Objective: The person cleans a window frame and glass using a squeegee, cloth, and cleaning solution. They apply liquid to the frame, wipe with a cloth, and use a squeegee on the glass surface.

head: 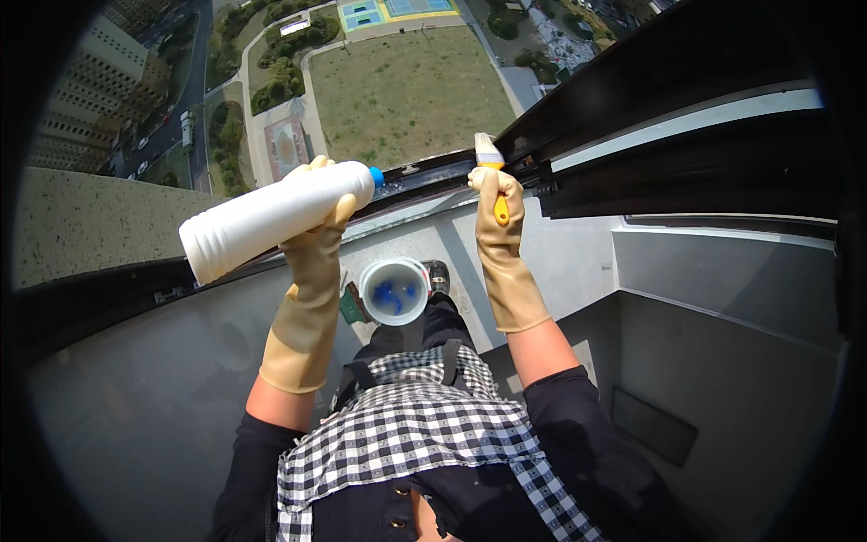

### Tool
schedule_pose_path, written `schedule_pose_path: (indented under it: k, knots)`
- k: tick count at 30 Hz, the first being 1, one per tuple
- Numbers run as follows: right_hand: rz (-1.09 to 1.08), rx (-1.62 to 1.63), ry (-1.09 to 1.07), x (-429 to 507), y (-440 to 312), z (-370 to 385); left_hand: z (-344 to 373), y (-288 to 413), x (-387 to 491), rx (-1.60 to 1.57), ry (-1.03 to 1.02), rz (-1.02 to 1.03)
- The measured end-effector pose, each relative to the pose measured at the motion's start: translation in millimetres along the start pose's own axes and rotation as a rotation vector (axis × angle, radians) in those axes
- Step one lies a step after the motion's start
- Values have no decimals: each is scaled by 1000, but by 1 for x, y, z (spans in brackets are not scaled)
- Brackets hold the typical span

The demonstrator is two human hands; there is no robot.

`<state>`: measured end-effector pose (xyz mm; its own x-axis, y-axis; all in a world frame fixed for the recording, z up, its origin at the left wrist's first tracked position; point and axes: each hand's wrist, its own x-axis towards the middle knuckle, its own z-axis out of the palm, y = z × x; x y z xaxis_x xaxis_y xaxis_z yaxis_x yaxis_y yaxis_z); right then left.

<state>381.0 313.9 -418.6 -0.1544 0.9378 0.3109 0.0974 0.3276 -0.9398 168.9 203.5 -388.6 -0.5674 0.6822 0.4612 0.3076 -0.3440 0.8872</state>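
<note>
My left hand, in a long beige rubber glove, grips a white plastic bottle. The bottle lies tilted above the window track, its blue cap pointing right. In a matching glove, my right hand is closed around a paintbrush with a yellow handle. The brush's pale bristles point up and away from me, beside the dark window frame. Between bottle and brush, the dark sill track looks wet, with some whitish foam or droplets near the cap.
A white bucket holding liquid and something blue stands on the floor by my shoe. Beside it lies a green object. Dark window sashes extend at right. Beyond the opening, a lawn and buildings lie far below.
</note>
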Motion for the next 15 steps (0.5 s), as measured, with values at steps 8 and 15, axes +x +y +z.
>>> schedule_pose_path:
  k: [8,15]
  knots:
    - [-136,21,-215,-11,4,18,19,-3,-1,-89,55,-106]
    - [-93,68,-355,-13,-20,14,47,0,9,-210,27,-93]
